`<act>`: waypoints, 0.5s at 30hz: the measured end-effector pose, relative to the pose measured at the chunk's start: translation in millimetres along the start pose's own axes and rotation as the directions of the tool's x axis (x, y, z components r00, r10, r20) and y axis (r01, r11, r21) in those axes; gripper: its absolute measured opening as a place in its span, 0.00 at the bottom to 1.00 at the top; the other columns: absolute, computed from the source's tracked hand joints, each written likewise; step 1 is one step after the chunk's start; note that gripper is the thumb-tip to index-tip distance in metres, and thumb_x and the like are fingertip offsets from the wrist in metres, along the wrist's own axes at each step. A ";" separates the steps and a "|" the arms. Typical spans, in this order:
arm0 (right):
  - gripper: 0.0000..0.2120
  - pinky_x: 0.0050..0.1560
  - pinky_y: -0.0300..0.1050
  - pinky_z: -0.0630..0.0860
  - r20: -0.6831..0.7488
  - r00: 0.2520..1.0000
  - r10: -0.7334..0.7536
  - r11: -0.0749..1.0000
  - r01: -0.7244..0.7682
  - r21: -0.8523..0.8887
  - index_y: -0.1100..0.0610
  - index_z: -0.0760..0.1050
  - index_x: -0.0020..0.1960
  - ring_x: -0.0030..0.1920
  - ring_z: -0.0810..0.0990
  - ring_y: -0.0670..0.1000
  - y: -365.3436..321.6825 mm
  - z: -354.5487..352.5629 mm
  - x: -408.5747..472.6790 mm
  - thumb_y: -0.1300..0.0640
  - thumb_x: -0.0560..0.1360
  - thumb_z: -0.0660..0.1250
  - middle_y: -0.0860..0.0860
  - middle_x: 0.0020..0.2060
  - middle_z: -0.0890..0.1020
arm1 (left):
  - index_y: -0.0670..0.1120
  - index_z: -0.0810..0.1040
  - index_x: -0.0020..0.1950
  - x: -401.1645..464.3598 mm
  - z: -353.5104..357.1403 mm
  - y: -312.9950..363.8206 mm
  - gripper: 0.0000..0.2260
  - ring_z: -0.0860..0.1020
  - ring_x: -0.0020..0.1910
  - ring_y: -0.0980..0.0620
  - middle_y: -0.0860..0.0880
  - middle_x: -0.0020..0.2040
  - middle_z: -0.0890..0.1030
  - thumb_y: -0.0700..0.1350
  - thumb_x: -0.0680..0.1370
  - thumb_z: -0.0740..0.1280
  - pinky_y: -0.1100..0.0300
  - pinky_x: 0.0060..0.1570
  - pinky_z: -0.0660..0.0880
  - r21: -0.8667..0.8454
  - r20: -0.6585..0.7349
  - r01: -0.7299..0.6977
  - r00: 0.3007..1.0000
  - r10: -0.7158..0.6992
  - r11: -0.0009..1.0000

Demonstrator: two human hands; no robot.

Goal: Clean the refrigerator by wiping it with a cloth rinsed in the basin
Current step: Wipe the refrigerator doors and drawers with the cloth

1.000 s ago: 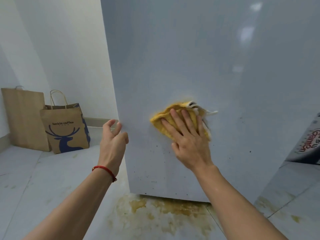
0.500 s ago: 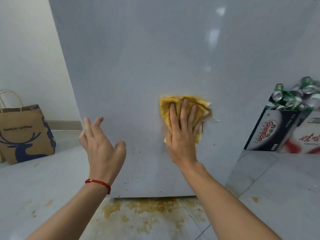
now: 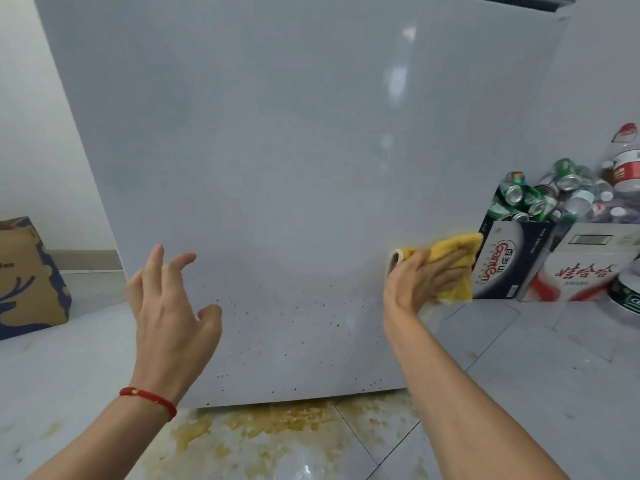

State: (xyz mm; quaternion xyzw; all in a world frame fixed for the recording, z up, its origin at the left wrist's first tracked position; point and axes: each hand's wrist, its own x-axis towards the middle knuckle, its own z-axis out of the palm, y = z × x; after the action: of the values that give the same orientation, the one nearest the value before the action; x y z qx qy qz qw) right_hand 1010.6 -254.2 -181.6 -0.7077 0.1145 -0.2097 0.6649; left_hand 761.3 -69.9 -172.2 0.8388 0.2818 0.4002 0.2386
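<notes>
Glossy speckled refrigerator; right hand presses nubby yellow cloth.

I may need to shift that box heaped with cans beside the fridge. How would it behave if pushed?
The dark box is likely light, since the cans look empty. They are heaped loosely above its rim, so a shove would probably spill some, and they would roll on the floor.

refrigerator ahead, paper bag left, box of cans right, perhaps just beside its edge
</notes>
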 end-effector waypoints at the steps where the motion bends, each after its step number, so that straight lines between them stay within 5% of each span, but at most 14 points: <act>1: 0.34 0.80 0.67 0.40 0.038 0.996 -0.084 0.996 0.085 -0.025 0.52 0.36 0.84 0.83 0.37 0.61 3.7 5.8 -18.0 0.43 0.85 0.46 0.57 0.83 0.36 | 0.44 0.68 0.74 -2.8 2.8 0.5 0.32 0.55 0.78 0.43 0.41 0.80 0.60 0.31 0.71 0.71 0.44 0.71 0.62 0.002 0.011 -0.005 1.000 0.005 1.000; 4: 0.34 0.80 0.67 0.39 0.227 0.850 -0.475 0.841 0.514 -0.167 0.52 0.37 0.84 0.82 0.33 0.63 19.7 18.6 -77.0 0.42 0.85 0.48 0.59 0.82 0.35 | 0.44 0.69 0.74 -8.7 13.9 3.9 0.32 0.56 0.77 0.43 0.41 0.80 0.60 0.30 0.71 0.71 0.44 0.71 0.62 -0.010 0.033 -0.034 0.999 0.035 0.999; 7: 0.34 0.79 0.71 0.43 0.474 0.452 -0.756 0.399 0.892 -0.213 0.52 0.43 0.85 0.82 0.37 0.68 31.4 10.2 -75.1 0.49 0.86 0.57 0.61 0.83 0.41 | 0.44 0.69 0.73 -11.9 23.0 7.9 0.33 0.57 0.76 0.42 0.42 0.80 0.62 0.29 0.70 0.71 0.43 0.68 0.66 -0.055 0.032 -0.056 0.998 0.058 0.997; 9: 0.38 0.78 0.74 0.49 0.545 0.216 -0.810 0.116 0.970 -0.212 0.53 0.46 0.85 0.82 0.42 0.68 33.8 -3.9 -34.1 0.56 0.83 0.65 0.61 0.83 0.46 | 0.45 0.69 0.73 -13.3 26.3 6.5 0.33 0.58 0.76 0.42 0.42 0.79 0.63 0.28 0.70 0.71 0.42 0.66 0.70 -0.074 0.039 -0.076 0.996 0.079 0.994; 10: 0.39 0.78 0.73 0.50 0.533 0.221 -0.817 0.104 0.965 -0.241 0.54 0.45 0.85 0.82 0.43 0.68 38.9 -12.4 -14.1 0.57 0.83 0.65 0.62 0.83 0.46 | 0.44 0.70 0.72 -13.5 26.1 3.7 0.33 0.59 0.75 0.41 0.42 0.79 0.63 0.28 0.69 0.71 0.42 0.66 0.72 -0.073 0.044 -0.093 0.994 0.097 0.993; 11: 0.37 0.79 0.72 0.49 0.476 0.317 -0.821 0.194 0.938 -0.288 0.56 0.44 0.85 0.82 0.43 0.68 44.5 -20.5 3.9 0.55 0.85 0.62 0.62 0.83 0.45 | 0.44 0.70 0.72 -12.9 25.5 0.8 0.33 0.59 0.75 0.41 0.42 0.78 0.63 0.27 0.69 0.71 0.43 0.65 0.73 -0.067 0.042 -0.110 0.993 0.112 0.992; 13: 0.32 0.80 0.69 0.45 0.244 0.685 -0.687 0.616 0.726 -0.304 0.59 0.43 0.85 0.82 0.42 0.67 50.5 -29.5 20.2 0.48 0.87 0.51 0.64 0.83 0.43 | 0.44 0.70 0.72 -11.5 18.6 -10.3 0.33 0.61 0.75 0.40 0.42 0.77 0.65 0.27 0.68 0.71 0.45 0.64 0.74 -0.043 0.027 -0.117 0.993 0.118 0.992; 15: 0.31 0.80 0.66 0.41 0.070 0.907 -0.415 0.897 0.421 -0.138 0.58 0.43 0.85 0.83 0.40 0.65 40.7 -20.2 15.7 0.47 0.87 0.48 0.63 0.83 0.42 | 0.43 0.71 0.71 -10.0 7.8 -23.2 0.33 0.62 0.74 0.40 0.41 0.75 0.67 0.27 0.68 0.71 0.41 0.64 0.75 -0.029 -0.008 -0.101 0.995 0.101 0.994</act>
State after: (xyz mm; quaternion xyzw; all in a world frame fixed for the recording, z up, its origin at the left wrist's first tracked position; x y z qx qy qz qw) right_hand 1020.1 -282.9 -218.9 -0.7676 -0.0375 -0.3245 0.5514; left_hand 755.8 -61.1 -196.5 0.8471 0.2340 0.4184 0.2294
